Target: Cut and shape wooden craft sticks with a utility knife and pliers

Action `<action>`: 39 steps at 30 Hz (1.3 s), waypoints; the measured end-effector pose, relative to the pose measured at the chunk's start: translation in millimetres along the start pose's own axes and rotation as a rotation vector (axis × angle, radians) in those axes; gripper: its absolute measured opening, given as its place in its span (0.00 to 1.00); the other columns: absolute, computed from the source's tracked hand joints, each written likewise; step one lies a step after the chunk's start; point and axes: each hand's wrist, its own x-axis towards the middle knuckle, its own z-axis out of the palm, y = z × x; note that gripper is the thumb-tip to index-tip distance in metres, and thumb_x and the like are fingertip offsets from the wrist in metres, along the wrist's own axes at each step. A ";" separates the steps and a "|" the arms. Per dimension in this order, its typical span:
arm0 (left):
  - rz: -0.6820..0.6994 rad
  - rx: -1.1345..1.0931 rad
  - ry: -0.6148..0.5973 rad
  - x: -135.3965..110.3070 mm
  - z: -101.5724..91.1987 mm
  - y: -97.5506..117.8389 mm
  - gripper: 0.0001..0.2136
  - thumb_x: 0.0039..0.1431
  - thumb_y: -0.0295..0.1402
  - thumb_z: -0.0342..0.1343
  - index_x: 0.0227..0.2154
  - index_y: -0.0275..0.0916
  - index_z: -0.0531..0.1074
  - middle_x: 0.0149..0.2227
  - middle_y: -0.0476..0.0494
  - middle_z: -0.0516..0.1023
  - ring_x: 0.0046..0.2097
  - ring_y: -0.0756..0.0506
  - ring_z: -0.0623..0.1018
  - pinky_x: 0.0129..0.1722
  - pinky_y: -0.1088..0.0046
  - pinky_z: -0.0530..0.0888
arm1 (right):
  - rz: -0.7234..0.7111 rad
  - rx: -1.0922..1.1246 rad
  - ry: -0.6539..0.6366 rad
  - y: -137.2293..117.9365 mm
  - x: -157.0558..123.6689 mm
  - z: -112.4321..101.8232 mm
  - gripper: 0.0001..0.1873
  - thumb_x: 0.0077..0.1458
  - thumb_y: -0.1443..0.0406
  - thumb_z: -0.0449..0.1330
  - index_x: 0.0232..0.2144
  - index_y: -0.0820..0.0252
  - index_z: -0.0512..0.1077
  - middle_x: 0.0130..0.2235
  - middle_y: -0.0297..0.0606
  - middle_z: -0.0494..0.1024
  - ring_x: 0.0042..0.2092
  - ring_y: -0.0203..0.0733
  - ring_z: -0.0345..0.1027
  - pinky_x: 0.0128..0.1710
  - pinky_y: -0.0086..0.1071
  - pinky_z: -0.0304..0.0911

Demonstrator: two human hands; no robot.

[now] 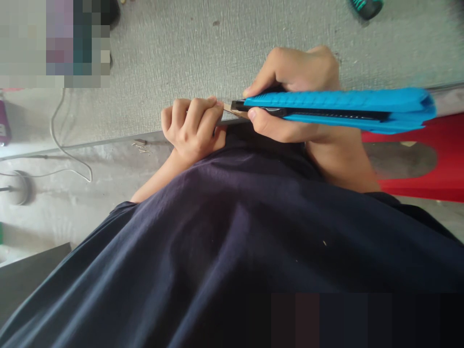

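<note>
Close to the table's near edge, my left hand (194,125) is closed, its fingers curled round one end of a thin light-brown strip (227,107). Most of that strip is hidden by my fingers and the tool. My right hand (304,67) grips a blue box cutter (348,102) with a black slider and a black nose. The cutter's nose points left, toward my left fingertips, and lies against the strip. How far the blade is out I cannot make out.
The grey textured table (163,53) spans the far side. A pale cable (54,116) hangs over its edge at left. Thin shavings (143,147) lie below the edge. A red seat (449,154) with an oval hole is at right. A dark object (368,7) with teal lettering sits at top right.
</note>
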 end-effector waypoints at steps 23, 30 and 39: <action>-0.026 -0.044 0.020 -0.2 2.7 -2.4 0.15 0.70 0.46 0.54 0.50 0.50 0.82 0.54 0.39 0.88 0.63 0.24 0.84 0.65 0.35 0.70 | 0.039 -0.030 -0.039 -5.6 -1.9 -4.2 0.08 0.55 0.61 0.69 0.38 0.52 0.78 0.31 0.24 0.81 0.27 0.32 0.68 0.29 0.31 0.64; 0.085 0.084 0.128 0.7 -0.3 -0.4 0.15 0.70 0.48 0.55 0.48 0.50 0.82 0.49 0.40 0.89 0.56 0.27 0.87 0.59 0.39 0.74 | 0.019 -0.007 -0.026 -1.6 0.1 -1.5 0.07 0.53 0.61 0.68 0.37 0.53 0.78 0.30 0.23 0.80 0.26 0.31 0.66 0.28 0.31 0.62; 0.108 0.109 0.155 3.2 -4.2 0.8 0.16 0.71 0.50 0.54 0.46 0.49 0.82 0.47 0.39 0.90 0.53 0.28 0.88 0.57 0.41 0.75 | 0.063 -0.001 -0.096 -10.4 -2.3 -9.2 0.06 0.57 0.63 0.67 0.39 0.54 0.76 0.33 0.23 0.79 0.29 0.32 0.64 0.31 0.32 0.61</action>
